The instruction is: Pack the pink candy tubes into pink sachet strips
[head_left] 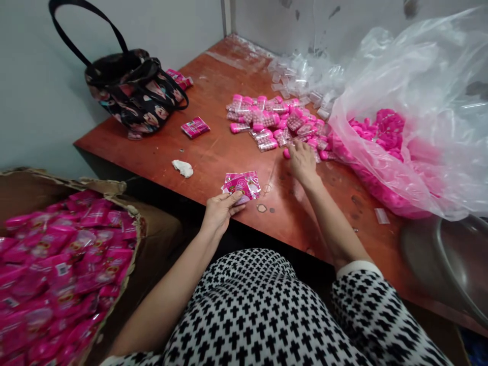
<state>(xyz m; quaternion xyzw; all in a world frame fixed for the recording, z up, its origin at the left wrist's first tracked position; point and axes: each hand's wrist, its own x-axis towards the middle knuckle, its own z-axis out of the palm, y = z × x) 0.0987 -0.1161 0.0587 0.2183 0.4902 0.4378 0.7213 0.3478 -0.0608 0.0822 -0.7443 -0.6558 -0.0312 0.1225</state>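
My left hand (pixel 221 211) is closed on a few pink printed sachets (pixel 241 184), pinched between thumb and fingers just above the table's front edge. My right hand (pixel 302 158) reaches to the near side of a pile of small clear bottles (pixel 267 120) with pink caps, filled with pinkish beads. Its fingers curl over one bottle, whose pink end (pixel 286 153) pokes out on the left; the rest of that bottle is mostly hidden under the hand.
Empty clear tubes (pixel 297 76) lie behind the bottles. On the right are a plastic bag (pixel 427 168) of pink caps and a grey basin (pixel 423 249). A flowered handbag (pixel 141 96), a pink packet (pixel 195 127) and white scrap (pixel 183 168) lie left. A carton (pixel 147 239) holds pink packets.
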